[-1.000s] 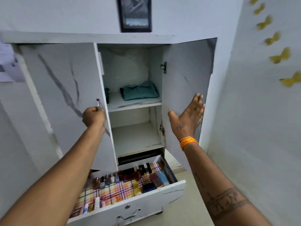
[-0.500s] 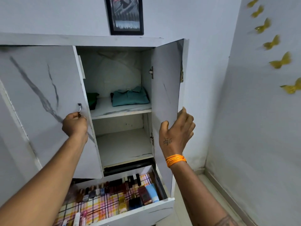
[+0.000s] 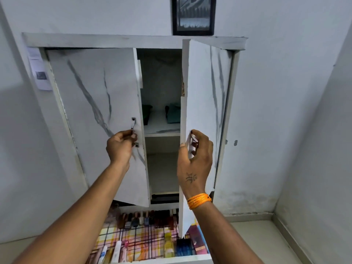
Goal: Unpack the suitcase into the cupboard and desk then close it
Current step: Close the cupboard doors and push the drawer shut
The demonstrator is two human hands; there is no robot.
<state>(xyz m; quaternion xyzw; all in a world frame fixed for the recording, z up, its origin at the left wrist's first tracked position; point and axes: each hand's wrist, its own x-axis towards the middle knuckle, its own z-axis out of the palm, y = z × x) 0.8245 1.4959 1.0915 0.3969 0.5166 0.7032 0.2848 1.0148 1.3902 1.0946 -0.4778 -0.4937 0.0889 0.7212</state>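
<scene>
The white marble-pattern cupboard (image 3: pixel 133 41) fills the wall in front of me, both doors part-way shut. My left hand (image 3: pixel 121 146) grips the metal handle (image 3: pixel 133 125) of the left door (image 3: pixel 99 115). My right hand (image 3: pixel 194 159) pinches the free edge of the right door (image 3: pixel 202 103), thumb on the inner side and fingers on the outer face. Through the narrow gap I see folded teal clothing (image 3: pixel 172 116) and a dark green item (image 3: pixel 146 115) on the upper shelf (image 3: pixel 162 128). The lower shelf looks bare. No suitcase is in view.
Below the doors an open drawer (image 3: pixel 171 261) with a checked liner holds several bottles, tubes and small boxes (image 3: pixel 152 221). A framed picture (image 3: pixel 193 15) hangs above the cupboard. A paper note (image 3: pixel 40 73) is stuck to the left wall. A side wall stands close on the right.
Both doors have swung inward, narrowing the gap. My right hand went from flat on the door's inner face to gripping its edge. My left hand kept hold of the handle.
</scene>
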